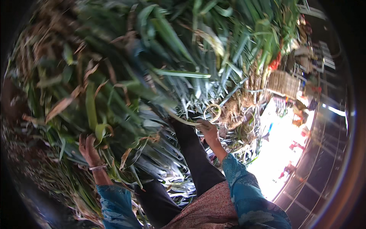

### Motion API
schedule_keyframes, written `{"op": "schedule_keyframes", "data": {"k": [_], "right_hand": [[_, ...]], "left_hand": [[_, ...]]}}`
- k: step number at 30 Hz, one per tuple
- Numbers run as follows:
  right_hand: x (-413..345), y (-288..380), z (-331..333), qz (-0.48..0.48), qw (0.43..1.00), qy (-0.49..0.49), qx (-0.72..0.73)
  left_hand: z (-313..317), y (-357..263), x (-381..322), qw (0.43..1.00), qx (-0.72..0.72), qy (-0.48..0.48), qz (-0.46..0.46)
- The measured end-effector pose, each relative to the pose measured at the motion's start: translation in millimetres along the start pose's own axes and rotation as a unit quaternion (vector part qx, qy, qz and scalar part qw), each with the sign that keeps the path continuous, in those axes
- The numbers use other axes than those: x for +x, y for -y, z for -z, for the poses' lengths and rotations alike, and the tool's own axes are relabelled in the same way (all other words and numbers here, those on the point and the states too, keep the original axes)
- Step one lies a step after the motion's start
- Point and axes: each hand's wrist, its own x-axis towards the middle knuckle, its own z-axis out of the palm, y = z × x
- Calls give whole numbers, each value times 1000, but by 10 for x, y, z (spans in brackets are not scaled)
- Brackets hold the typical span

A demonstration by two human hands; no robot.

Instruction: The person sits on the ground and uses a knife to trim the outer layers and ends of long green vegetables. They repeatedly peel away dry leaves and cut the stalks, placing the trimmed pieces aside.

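Note:
Long-leaved green onions or leeks (120, 94) fill the space before me in a thick, partly blurred heap. My left hand (90, 151), with a pale bangle at its wrist, has its fingers curled into the leaves at the heap's near side. Some of its fingertips are hidden among the greens. Between the fingers of my right hand (210, 134) is the end of a pale, narrow leaf strip (183, 121), which runs up and left into the heap. Just above that hand is a yellowish ring (219, 113), seemingly a tape roll.
Upright bundled stalks with brown roots (233, 113) stand to the right, a red tie (275, 61) near them. My dark-trousered legs (191, 151) extend among loose leaves. Farther right are a slatted crate (283, 83), a glaring bright floor (281, 146) and a roof (320, 151).

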Motion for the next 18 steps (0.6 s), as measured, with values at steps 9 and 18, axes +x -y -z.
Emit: {"op": "schedule_keyframes", "data": {"k": [9,18], "right_hand": [[1285,-817,1939,-9,952,-305,-34],[2726,1098,3880,377,703,-580,-165]], "left_hand": [[949,461,535,979,193,47,-35],[1210,430,744,881,462,87,-60]]}}
